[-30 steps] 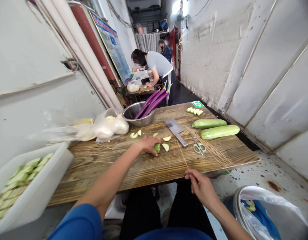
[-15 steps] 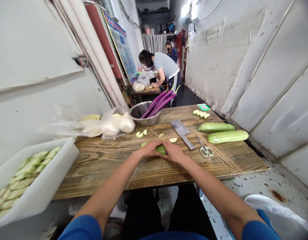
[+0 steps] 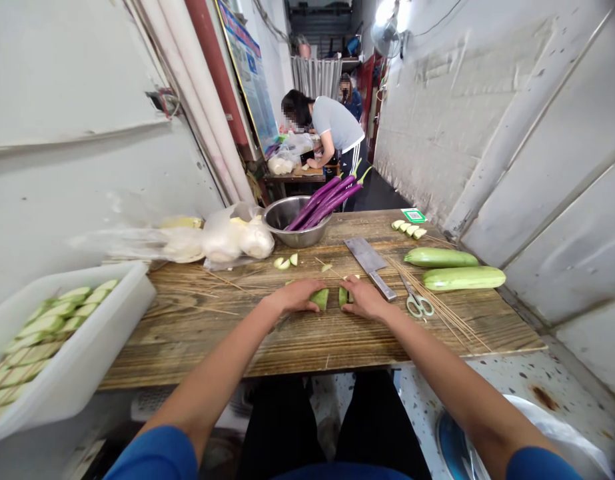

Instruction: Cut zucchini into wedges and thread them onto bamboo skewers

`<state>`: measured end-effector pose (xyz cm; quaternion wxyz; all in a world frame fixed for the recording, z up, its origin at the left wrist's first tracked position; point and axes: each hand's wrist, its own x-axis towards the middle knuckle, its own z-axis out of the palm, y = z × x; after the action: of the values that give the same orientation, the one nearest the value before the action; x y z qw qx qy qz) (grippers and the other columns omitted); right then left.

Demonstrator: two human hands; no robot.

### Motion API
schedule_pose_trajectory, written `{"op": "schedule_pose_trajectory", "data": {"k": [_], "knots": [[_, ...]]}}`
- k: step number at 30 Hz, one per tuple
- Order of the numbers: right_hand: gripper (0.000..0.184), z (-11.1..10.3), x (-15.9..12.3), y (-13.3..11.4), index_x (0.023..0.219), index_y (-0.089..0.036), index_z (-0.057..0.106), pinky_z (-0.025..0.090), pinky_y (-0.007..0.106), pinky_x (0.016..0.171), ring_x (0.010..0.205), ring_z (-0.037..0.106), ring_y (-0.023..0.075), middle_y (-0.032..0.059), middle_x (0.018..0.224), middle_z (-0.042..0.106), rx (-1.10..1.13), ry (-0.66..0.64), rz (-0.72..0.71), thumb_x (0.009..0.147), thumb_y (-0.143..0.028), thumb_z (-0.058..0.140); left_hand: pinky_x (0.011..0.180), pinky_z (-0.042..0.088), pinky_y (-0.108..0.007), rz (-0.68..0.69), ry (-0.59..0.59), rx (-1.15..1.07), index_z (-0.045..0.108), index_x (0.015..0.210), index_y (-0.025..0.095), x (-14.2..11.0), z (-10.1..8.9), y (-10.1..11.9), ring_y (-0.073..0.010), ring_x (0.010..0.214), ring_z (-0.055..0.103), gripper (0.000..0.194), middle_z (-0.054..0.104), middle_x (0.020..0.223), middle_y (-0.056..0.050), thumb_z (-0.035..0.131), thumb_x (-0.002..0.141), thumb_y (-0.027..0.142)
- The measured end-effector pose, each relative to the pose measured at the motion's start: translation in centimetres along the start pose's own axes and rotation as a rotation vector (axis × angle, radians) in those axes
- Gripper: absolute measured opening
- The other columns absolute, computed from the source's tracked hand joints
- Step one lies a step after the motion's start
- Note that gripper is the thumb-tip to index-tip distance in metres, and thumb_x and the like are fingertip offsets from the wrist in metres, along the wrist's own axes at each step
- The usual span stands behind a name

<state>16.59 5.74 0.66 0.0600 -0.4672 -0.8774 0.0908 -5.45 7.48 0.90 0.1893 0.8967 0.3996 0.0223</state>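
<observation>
My left hand (image 3: 300, 295) is closed around a cut zucchini piece (image 3: 320, 299), pressing it on the wooden table. A short gap away, my right hand (image 3: 366, 298) grips another zucchini piece (image 3: 343, 295) with thumb and fingers. A thin wooden skewer (image 3: 328, 267) and a small zucchini slice (image 3: 326, 268) lie just beyond the hands. To the right rests a cleaver (image 3: 367, 260), and beside it scissors (image 3: 418, 305) with pale green handles. Several more zucchini wedges (image 3: 283, 263) sit behind my left hand.
Two whole zucchini (image 3: 464, 277) and loose skewers (image 3: 444, 313) lie at the right. Purple eggplants (image 3: 327, 205) lean in a steel bowl (image 3: 274, 223). A white tub (image 3: 107, 333) of skewered slices stands left. A person (image 3: 337, 127) bends over a farther table. Bagged food (image 3: 232, 237) sits back left.
My right hand came in from the front edge to join the left on the zucchini. Since then the hands have parted slightly, each with a piece. The view has turned a little right-to-left.
</observation>
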Motion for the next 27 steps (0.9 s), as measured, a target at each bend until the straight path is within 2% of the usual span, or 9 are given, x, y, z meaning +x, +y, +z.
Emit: {"op": "schedule_pose_trajectory", "data": {"k": [4, 7, 14, 18, 22, 27], "knots": [[0.071, 0.2, 0.4, -1.3, 0.127, -0.021, 0.040, 0.042, 0.029, 0.077, 0.096, 0.056, 0.0222, 0.0087, 0.123, 0.046, -0.003, 0.015, -0.022, 0.067, -0.047, 0.068, 0.089, 0.039, -0.034, 0.029, 0.091, -0.083, 0.049, 0.120, 0.020, 0.2, 0.2, 0.4, -0.0252, 0.106, 0.053, 0.062, 0.057, 0.118, -0.009, 0.069, 0.065, 0.041], [0.065, 0.3, 0.9, -2.0, 0.126, -0.023, 0.043, 0.041, 0.028, 0.077, 0.097, 0.056, 0.0222, 0.0066, 0.118, 0.052, -0.013, -0.001, -0.059, 0.069, -0.045, 0.067, 0.088, 0.039, -0.033, 0.020, 0.139, -0.160, 0.047, 0.120, 0.022, 0.2, 0.7, 0.5, -0.0239, 0.105, 0.054, 0.065, 0.058, 0.117, -0.007, 0.071, 0.062, 0.039], [0.063, 0.2, 1.4, -1.1, 0.127, -0.024, 0.043, 0.041, 0.028, 0.079, 0.100, 0.055, 0.0229, 0.0062, 0.116, 0.055, -0.039, -0.027, -0.064, 0.071, -0.038, 0.066, 0.093, 0.036, -0.035, 0.003, 0.116, -0.176, 0.034, 0.132, 0.024, -0.6, 1.1, -0.2, -0.0239, 0.114, 0.048, 0.078, 0.051, 0.127, -0.009, 0.070, 0.065, 0.036], [0.063, 0.0, 1.2, -0.6, 0.127, -0.026, 0.043, 0.042, 0.027, 0.077, 0.098, 0.056, 0.0219, 0.0050, 0.117, 0.054, -0.056, -0.031, -0.072, 0.069, -0.039, 0.067, 0.093, 0.036, -0.037, -0.021, 0.146, -0.124, 0.034, 0.132, 0.024, -0.9, 1.5, -0.1, -0.0251, 0.114, 0.048, 0.076, 0.050, 0.127, -0.010, 0.067, 0.066, 0.043], [0.068, -0.1, 1.0, -1.2, 0.126, -0.024, 0.043, 0.043, 0.027, 0.075, 0.095, 0.057, 0.0227, 0.0062, 0.116, 0.054, -0.083, -0.021, -0.075, 0.066, -0.044, 0.069, 0.097, 0.032, -0.039, 0.015, 0.183, -0.030, 0.035, 0.130, 0.019, -1.0, 1.6, -0.1, -0.0266, 0.119, 0.042, 0.083, 0.046, 0.130, -0.014, 0.070, 0.061, 0.049], [0.061, 0.1, 1.8, -2.7, 0.119, -0.022, 0.049, 0.042, 0.028, 0.074, 0.093, 0.058, 0.0239, 0.0069, 0.111, 0.057, -0.115, -0.005, -0.105, 0.067, -0.049, 0.067, 0.101, 0.025, -0.038, 0.030, 0.118, 0.071, 0.045, 0.122, 0.018, -1.4, 0.8, -0.3, -0.0250, 0.117, 0.043, 0.067, 0.050, 0.125, -0.013, 0.066, 0.065, 0.047]]}}
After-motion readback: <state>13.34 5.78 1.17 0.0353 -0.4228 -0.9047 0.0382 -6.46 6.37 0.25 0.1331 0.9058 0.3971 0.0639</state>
